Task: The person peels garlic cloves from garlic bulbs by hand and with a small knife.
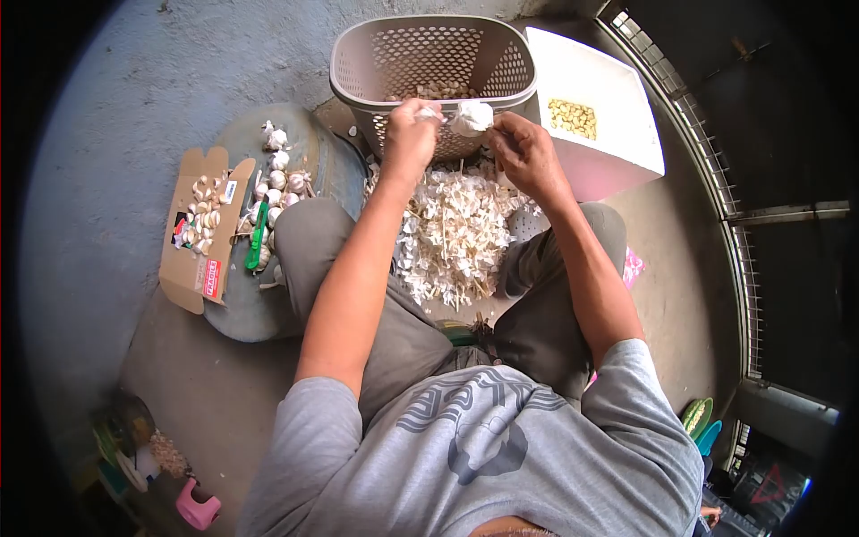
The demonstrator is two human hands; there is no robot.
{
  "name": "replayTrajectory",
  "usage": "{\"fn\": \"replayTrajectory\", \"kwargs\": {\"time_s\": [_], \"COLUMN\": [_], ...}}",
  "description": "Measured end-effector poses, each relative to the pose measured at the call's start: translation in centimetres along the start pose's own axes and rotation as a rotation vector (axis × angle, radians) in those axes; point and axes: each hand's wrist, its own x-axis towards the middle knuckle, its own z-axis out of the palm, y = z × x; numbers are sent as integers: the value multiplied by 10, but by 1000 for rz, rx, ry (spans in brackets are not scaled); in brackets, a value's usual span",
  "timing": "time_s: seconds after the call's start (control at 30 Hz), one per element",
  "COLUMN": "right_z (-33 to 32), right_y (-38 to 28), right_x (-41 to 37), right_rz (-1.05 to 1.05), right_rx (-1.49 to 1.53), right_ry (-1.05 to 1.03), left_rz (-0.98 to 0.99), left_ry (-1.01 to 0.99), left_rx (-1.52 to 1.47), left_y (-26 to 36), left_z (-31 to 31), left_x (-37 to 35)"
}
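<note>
Over the front rim of the basket, a white garlic bulb (472, 118) is held up between my two hands. My right hand (526, 154) pinches it from the right side, fingers closed. Just left of the bulb, my left hand (412, 141) is curled closed; a bit of white shows at its fingertips, and I cannot tell what it grips. Below both hands, a heap of dry garlic skins and stalks (456, 233) lies on the floor between my legs. The grey-brown plastic basket (358, 94) has garlic cloves (443, 90) at its bottom.
A white foam box (617, 98) with peeled cloves (573, 119) stands right of the basket. On a round grey surface (242, 313) at left lie whole garlic bulbs (278, 179), a green cutter (257, 234) and a cardboard box (188, 277) holding cloves. A pink plastic piece (198, 507) sits lower left.
</note>
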Motion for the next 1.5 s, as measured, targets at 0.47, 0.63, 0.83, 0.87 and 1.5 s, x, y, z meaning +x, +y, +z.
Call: {"fn": "replayTrajectory", "kwargs": {"time_s": [0.47,0.63,0.83,0.87,1.5], "right_z": [19,34,23,21,21], "right_y": [9,5,10,10,9], "right_x": [1,9,15,13,10], "right_rz": [-240,-361,-64,39,-292], "right_rx": [-54,-148,-14,107,-241], "right_ry": [58,111,139,96,119], "left_rz": [432,257,-74,5,392], "left_ry": [-42,-4,-91,-74,143], "left_rx": [192,-248,-512,-442,445], "left_y": [-5,-23,4,2,8], "left_z": [28,23,9,12,14], "left_x": [-23,1,-9,-5,-18]}}
